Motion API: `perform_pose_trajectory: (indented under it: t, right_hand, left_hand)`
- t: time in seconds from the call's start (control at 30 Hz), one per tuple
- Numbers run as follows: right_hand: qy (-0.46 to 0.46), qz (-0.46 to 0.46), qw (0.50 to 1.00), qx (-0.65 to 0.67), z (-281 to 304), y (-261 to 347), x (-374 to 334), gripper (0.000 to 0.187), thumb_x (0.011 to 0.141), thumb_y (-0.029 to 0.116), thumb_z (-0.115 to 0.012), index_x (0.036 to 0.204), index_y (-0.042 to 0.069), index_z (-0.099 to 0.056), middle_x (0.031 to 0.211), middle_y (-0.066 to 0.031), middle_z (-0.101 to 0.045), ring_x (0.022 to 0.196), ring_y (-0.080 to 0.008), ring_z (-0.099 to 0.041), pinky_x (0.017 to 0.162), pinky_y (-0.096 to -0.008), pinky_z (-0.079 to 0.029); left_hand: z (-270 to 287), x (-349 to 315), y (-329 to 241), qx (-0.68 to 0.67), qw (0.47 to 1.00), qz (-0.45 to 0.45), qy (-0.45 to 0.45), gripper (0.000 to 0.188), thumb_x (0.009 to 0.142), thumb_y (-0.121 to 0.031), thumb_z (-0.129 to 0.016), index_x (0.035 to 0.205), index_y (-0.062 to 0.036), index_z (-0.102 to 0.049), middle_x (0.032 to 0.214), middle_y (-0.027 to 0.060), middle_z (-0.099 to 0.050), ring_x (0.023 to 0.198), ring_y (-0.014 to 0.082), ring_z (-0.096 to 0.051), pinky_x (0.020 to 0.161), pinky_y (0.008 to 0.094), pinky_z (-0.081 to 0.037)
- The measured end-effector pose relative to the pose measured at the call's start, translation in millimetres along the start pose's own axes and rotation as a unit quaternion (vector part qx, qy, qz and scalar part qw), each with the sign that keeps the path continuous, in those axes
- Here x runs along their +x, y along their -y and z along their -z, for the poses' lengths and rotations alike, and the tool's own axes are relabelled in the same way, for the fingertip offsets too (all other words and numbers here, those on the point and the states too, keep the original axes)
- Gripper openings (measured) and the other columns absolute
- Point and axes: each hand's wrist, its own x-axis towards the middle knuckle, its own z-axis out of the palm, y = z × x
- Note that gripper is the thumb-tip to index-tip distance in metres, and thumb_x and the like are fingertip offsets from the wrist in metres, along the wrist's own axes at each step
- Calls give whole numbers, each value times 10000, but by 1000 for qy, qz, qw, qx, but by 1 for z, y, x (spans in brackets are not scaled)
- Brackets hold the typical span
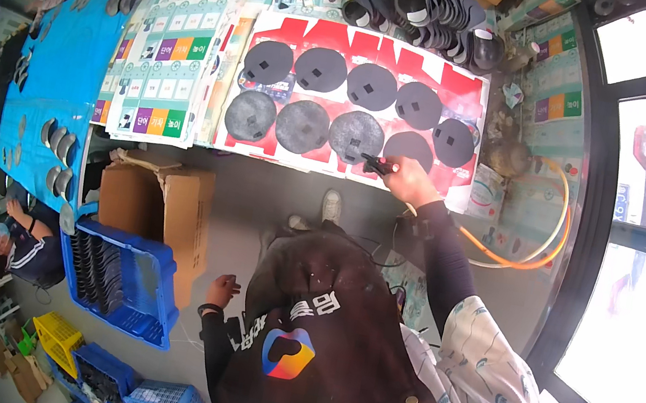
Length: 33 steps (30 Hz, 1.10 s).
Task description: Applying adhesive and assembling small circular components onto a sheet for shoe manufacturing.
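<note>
At 10 o'clock I record a blue-covered table (pixel 60 89). At 12 o'clock lies a red-and-white sheet (pixel 464 97), bearing dark round pads (pixel 302 126) in two rows. A cardboard box (pixel 187 221) stands at 9 o'clock; at 8, a blue crate (pixel 164 294) with stacked dark pieces (pixel 101 275). My right hand (pixel 409 182), at 2 o'clock, grips a black tool (pixel 374 164), its tip by a near-row pad's edge; contact cannot be determined. My left hand (pixel 222 291) hangs released at 7 o'clock, fingers loosely curled.
</note>
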Motion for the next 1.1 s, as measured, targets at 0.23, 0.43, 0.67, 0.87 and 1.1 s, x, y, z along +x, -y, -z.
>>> perform_pose_trajectory:
  t: [0.23, 0.43, 0.67, 0.87, 1.1]
  right_hand:
    - [-123, -34, 991, -49, 3, -25, -10, 280, 894, 240, -580, 981, 26, -739, 901, -297, -678, 922, -476, -658, 823, -537, -521]
    - [-29, -135, 981, 138, -1, -50, -46, 490, 745, 148, -700, 1217, 20, -697, 946, -280, -716, 923, -402, -716, 843, -422, -551]
    - [-206, -215, 953, 49, 16, -91, -61, 457, 832, 250, -705, 1237, 41, -684, 1049, -244, -720, 1011, -399, -692, 891, -425, -536]
    - [-105, -144, 984, 2, 32, -81, -63, 405, 902, 305, -658, 1221, 57, -692, 1037, -240, -718, 1021, -423, -676, 875, -450, -532]
    - [-71, -50, 996, 23, 52, -73, -54, 290, 912, 245, -624, 1059, 10, -709, 995, -273, -686, 992, -439, -654, 858, -501, -520]
  left_hand:
    - [-13, 4, 45, -39, 998, 20, 42, 322, 1013, -293, -583, 1186, -34, -665, 919, 119, -766, 787, 197, -752, 617, 302, -540]
    - [-15, 25, 88, -69, 994, 37, 71, 336, 1018, -310, -572, 1211, -47, -649, 961, 132, -762, 797, 211, -750, 624, 334, -538]
    - [-1, 29, 69, 5, 993, -1, 117, 375, 1017, -309, -556, 1286, -49, -590, 1023, 134, -755, 867, 239, -738, 679, 369, -551]
    - [10, 34, 47, 127, 969, -164, 130, 355, 1023, -236, -498, 1305, -29, -564, 1055, 178, -741, 862, 262, -728, 688, 385, -554]
    - [-6, 70, 64, 72, 988, -53, 124, 364, 995, -277, -523, 1263, -49, -612, 1008, 176, -734, 877, 287, -717, 686, 403, -549]
